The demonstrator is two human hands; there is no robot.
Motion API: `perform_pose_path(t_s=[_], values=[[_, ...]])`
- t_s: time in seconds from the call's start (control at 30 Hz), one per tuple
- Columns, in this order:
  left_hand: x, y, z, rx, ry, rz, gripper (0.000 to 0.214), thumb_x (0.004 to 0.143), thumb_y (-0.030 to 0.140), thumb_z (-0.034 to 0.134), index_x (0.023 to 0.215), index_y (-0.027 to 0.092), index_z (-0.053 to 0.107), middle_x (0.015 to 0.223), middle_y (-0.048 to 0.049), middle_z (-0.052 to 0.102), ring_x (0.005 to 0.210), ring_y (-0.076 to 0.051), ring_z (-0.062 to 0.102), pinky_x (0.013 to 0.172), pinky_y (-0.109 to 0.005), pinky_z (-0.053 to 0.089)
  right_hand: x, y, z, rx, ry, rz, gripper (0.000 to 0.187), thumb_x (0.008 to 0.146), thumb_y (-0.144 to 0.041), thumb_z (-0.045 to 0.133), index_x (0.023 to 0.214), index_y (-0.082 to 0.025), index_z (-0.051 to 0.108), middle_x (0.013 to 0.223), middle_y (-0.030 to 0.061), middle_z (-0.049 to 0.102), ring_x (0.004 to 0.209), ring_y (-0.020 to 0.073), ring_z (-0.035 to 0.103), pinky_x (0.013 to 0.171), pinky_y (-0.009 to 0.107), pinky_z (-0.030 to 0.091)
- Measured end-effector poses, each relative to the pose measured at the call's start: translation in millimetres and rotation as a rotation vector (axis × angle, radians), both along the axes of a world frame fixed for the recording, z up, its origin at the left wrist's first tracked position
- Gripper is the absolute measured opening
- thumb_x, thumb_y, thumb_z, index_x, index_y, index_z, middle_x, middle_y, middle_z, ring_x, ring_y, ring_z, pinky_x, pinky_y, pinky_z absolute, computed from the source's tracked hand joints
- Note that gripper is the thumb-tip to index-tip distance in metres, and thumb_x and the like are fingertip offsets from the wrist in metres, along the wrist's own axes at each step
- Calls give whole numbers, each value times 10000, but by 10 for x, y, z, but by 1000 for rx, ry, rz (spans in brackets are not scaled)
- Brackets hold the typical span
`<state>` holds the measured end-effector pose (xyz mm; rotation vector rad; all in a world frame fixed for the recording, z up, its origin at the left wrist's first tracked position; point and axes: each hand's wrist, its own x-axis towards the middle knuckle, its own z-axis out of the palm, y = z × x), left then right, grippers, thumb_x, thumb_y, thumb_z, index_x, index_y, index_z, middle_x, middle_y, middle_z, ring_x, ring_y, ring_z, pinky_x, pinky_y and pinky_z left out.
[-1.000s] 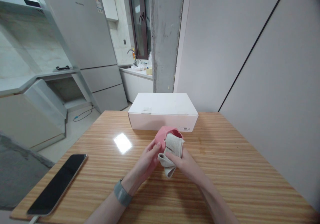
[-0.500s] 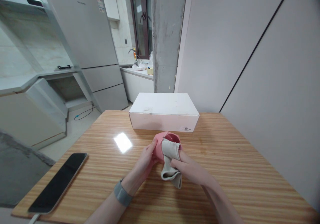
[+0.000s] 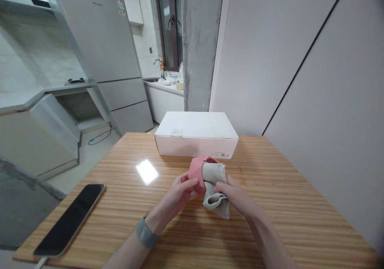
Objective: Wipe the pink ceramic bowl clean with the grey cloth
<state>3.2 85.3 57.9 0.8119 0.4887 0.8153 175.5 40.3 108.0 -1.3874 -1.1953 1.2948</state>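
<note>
My left hand (image 3: 179, 193) grips a pink cup (image 3: 195, 174) from its near side, and the cup is tilted with its mouth toward me and up. My right hand (image 3: 235, 194) pinches a crumpled beige linen cloth (image 3: 216, 200) against the cup's rim. The upper part of the cloth covers most of the mouth, so the inside is largely hidden. Both hands hold these things a little above the wooden table, and a grey band (image 3: 146, 232) circles my left wrist.
A white cardboard box (image 3: 196, 135) lies on the striped wooden table (image 3: 279, 205) just beyond my hands. A black smartphone (image 3: 69, 220) lies near the table's left edge. Behind stand a grey refrigerator (image 3: 102, 33), a concrete pillar (image 3: 199, 45) and a sink counter (image 3: 163, 86).
The cup has turned and the cloth has shifted rightward across its mouth. My right hand has moved to the right, and the cloth's lower fold hangs further right.
</note>
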Motion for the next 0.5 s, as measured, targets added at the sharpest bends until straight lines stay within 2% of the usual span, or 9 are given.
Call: perform_pose_path(t_s=[0.2,0.3,0.4,0.5], values=[[28,40,-53,-22,98,116,383,801,454,709,970,110,708,866,-96,717,769,-178,658,742,-278,508,-36,13,-43,40,-42,142,455,681,-187,490,1114,-165,629,982,19,676,868,208,595,779,313,452],[36,76,-81,-34,99,162,455,825,512,655,1028,107,702,951,-122,722,887,-227,666,741,-285,517,-54,-12,-41,3,-105,184,418,691,-190,505,1080,-180,657,1021,22,689,937,225,603,826,334,455],[29,106,-83,-20,67,148,501,869,509,597,1158,106,664,1118,-154,695,1059,-283,632,773,-305,534,-29,-35,-20,-54,-90,124,362,646,-185,571,987,-185,695,951,21,719,916,241,622,806,349,476],[11,143,-44,-86,44,131,511,915,512,519,1260,146,612,1194,-147,673,1083,-287,632,729,-313,561,109,-30,22,-39,180,-80,317,605,-224,689,916,-167,718,821,50,750,776,268,675,691,368,525]])
